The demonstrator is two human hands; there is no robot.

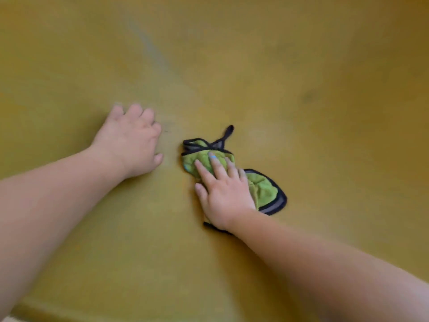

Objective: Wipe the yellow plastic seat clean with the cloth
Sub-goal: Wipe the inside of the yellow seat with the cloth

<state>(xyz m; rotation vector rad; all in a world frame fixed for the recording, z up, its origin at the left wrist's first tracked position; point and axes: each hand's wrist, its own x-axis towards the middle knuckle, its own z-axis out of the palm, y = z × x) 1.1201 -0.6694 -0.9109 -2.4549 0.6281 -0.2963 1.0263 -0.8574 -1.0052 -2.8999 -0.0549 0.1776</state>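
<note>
The yellow plastic seat (278, 77) fills almost the whole view, its surface curving up at the far side. A crumpled green cloth with black edging (264, 189) lies on it right of centre. My right hand (222, 194) presses flat on the cloth with straight, spread fingers and hides its middle. My left hand (130, 142) rests on the bare seat just left of the cloth, palm down, fingers bent at the tips, holding nothing.
Faint dark smudges mark the seat at the upper right (308, 96), and a pale streak (148, 49) runs along the upper left. The seat's near edge (69, 307) shows at the bottom left. Both forearms reach in from the bottom corners.
</note>
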